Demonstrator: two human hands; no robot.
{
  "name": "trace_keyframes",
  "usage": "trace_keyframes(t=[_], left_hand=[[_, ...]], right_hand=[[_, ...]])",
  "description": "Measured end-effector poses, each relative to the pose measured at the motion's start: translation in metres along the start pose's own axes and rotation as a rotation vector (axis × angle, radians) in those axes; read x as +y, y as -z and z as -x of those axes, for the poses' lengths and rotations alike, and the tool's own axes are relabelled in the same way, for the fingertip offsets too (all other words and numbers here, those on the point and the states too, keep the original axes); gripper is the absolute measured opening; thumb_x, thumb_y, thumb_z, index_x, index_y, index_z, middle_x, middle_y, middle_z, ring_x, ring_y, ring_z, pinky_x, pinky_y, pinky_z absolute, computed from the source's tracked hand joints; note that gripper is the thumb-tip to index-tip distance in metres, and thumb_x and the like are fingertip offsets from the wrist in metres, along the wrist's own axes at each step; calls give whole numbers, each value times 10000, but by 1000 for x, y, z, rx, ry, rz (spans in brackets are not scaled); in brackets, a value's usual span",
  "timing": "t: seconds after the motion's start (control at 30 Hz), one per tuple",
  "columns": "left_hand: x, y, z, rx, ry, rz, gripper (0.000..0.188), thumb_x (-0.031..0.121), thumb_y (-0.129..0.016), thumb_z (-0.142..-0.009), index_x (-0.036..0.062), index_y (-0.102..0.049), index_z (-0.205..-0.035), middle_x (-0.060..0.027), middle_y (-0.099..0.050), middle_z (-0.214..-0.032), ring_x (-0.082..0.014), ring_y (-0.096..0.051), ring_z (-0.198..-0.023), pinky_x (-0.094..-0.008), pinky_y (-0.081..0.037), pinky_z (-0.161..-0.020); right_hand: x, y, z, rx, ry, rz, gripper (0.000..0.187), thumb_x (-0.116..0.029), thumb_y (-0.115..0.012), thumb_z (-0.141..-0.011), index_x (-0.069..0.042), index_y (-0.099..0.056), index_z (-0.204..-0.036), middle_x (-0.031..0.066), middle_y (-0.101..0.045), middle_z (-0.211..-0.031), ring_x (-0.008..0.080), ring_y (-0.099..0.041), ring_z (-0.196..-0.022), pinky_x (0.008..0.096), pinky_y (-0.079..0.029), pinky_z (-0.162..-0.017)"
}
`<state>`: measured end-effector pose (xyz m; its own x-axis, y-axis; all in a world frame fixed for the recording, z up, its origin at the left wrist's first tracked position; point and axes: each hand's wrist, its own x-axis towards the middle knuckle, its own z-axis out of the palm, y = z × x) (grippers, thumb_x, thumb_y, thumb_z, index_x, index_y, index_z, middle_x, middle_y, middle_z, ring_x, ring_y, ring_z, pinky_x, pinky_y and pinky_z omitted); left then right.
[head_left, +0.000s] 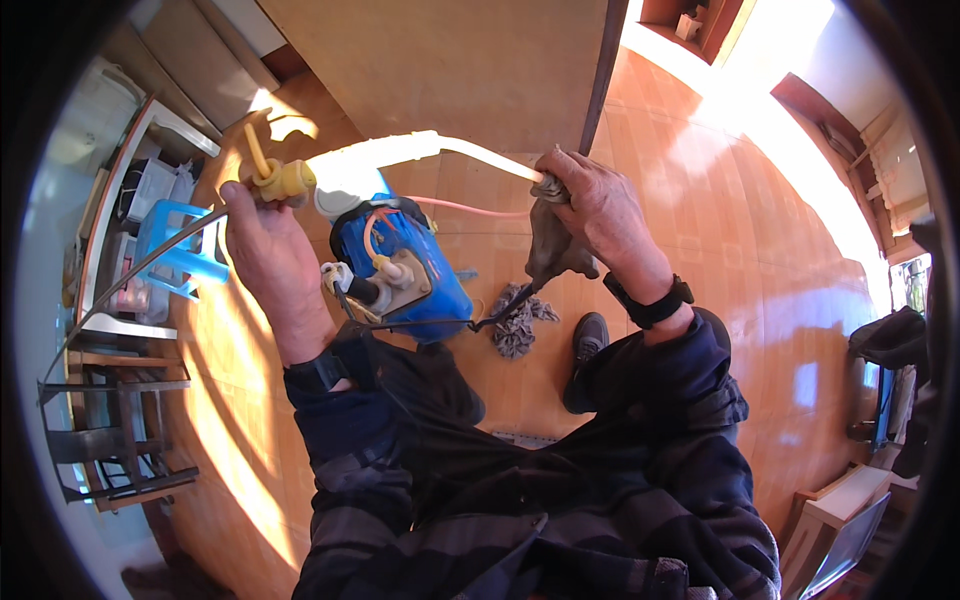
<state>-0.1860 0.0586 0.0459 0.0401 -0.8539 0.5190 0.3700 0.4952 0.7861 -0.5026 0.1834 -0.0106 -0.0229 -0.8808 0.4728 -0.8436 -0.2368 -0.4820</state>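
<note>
between left hand (pixel 268 255) and right hand (pixel 605 215), a tube (pixel 405 147) runs crosswise. the left grips its fitting (pixel 287 181); the right, a rag (pixel 560 240) at its end.

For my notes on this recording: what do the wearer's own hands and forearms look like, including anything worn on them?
Both the left hand and the right hand are ungloved. A black band circles the right wrist, and a dark band the left. The dark sleeves end short of the wrists; broad greyish bands cross the left one.
</note>
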Motion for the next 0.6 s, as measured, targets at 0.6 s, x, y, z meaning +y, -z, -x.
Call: trace_keyframes(t=[0.6], left_hand=[[69,298,-19,349,103,174,341,375,-506,-1159,80,-599,-1302,-100,-669,-1186,-267,-609,-1172,-495,-413,-1130]], right_hand=[[105,-79,-50,-433,-37,-80,244,-136,-730,-895,-77,-704,-1130,153,-739,-999,384,-717,-989,461,-561,-856]])
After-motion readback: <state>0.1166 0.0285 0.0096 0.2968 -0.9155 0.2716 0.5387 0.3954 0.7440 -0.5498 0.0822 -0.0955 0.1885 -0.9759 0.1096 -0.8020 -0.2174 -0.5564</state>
